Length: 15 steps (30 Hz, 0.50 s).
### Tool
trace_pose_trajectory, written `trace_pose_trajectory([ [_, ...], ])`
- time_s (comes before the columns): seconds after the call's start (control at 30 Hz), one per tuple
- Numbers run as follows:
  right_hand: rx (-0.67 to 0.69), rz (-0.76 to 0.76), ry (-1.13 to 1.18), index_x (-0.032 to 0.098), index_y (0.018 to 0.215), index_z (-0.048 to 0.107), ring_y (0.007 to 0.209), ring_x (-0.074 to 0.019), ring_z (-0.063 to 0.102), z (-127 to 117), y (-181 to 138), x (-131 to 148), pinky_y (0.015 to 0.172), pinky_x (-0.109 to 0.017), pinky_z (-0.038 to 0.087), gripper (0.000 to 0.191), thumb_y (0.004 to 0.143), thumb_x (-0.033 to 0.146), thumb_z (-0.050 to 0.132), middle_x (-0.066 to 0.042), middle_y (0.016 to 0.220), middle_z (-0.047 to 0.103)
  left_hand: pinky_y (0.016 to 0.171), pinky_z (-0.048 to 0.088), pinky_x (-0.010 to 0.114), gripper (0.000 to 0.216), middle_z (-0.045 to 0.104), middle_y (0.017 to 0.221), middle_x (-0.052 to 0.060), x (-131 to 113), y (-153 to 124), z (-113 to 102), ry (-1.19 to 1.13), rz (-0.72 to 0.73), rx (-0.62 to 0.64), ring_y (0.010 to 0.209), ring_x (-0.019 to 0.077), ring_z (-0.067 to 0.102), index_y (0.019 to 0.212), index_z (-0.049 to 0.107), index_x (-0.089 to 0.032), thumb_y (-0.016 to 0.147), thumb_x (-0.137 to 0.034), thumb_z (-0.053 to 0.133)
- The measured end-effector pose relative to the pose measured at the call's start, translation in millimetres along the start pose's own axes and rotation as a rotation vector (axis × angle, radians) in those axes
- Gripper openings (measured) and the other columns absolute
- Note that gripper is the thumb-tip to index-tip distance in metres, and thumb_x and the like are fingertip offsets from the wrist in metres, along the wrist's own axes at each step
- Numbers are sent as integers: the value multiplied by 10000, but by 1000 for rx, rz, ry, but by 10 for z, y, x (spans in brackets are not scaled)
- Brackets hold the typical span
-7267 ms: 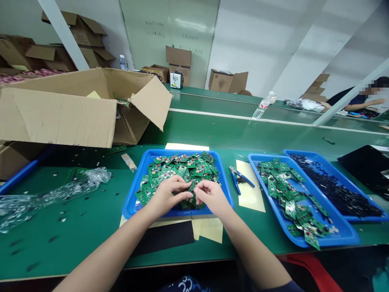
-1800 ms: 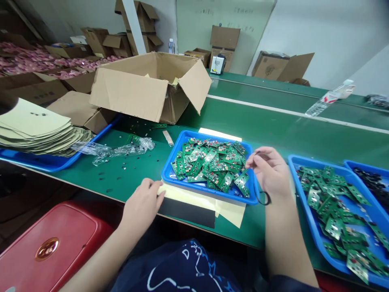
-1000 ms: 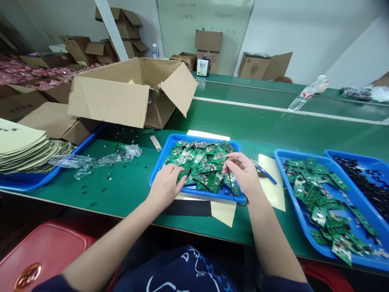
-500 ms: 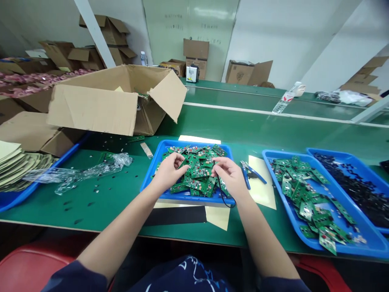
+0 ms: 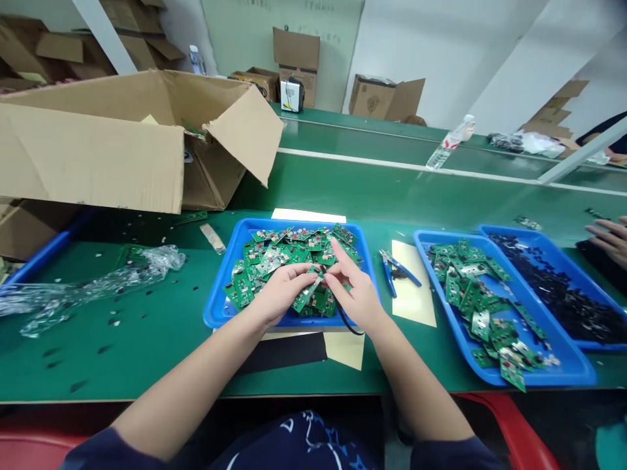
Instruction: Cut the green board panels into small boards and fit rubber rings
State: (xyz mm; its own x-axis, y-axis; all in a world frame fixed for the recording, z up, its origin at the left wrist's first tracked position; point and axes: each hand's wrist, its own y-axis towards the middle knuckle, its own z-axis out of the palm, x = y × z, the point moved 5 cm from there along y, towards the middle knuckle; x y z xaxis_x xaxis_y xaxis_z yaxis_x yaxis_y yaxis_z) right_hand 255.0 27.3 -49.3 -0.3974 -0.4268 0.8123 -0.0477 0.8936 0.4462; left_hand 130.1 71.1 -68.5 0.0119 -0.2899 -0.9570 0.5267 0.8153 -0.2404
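Note:
My left hand [image 5: 281, 294] pinches a small green circuit board [image 5: 304, 297] over the near edge of a blue tray [image 5: 215, 307] heaped with green circuit boards. My right hand [image 5: 353, 294] meets it from the right, fingertips closed on a thin black strip whose loop [image 5: 349, 323] hangs below the palm, forefinger pointing up. Both hands hover just above the pile.
Blue-handled pliers [image 5: 394, 271] lie on a yellow sheet right of the tray. A second blue tray [image 5: 563, 372] holds more boards, a third [image 5: 595, 294] black parts. An open cardboard box [image 5: 102, 156] stands at left, crumpled plastic wrap [image 5: 102, 281] before it. Another person's hand [image 5: 610, 238] rests at far right.
My left hand came off the paper at the table edge, went into the tray and picked up a board. My right hand brought the black strip over to it. The view swung right.

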Motion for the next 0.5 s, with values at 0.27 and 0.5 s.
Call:
trace_pose_trajectory([
  [0.27, 56, -228, -240, 216, 1366, 387, 790, -156, 620, 17, -44, 187, 811, -337, 533, 489, 886, 124, 410, -55, 944, 676, 752, 426, 264, 183, 654, 722, -2, -28, -76, 5, 177, 119, 20, 720, 142, 557, 823, 702, -178, 762, -277, 560],
  [0.5, 27, -255, -337, 197, 1343, 412, 639, -141, 572, 13, -40, 220, 638, -294, 525, 493, 862, 88, 405, -41, 825, 670, 461, 302, 205, 247, 495, 572, -42, -22, -112, 29, 206, 40, 53, 476, 76, 347, 908, 682, -159, 765, -315, 554],
])
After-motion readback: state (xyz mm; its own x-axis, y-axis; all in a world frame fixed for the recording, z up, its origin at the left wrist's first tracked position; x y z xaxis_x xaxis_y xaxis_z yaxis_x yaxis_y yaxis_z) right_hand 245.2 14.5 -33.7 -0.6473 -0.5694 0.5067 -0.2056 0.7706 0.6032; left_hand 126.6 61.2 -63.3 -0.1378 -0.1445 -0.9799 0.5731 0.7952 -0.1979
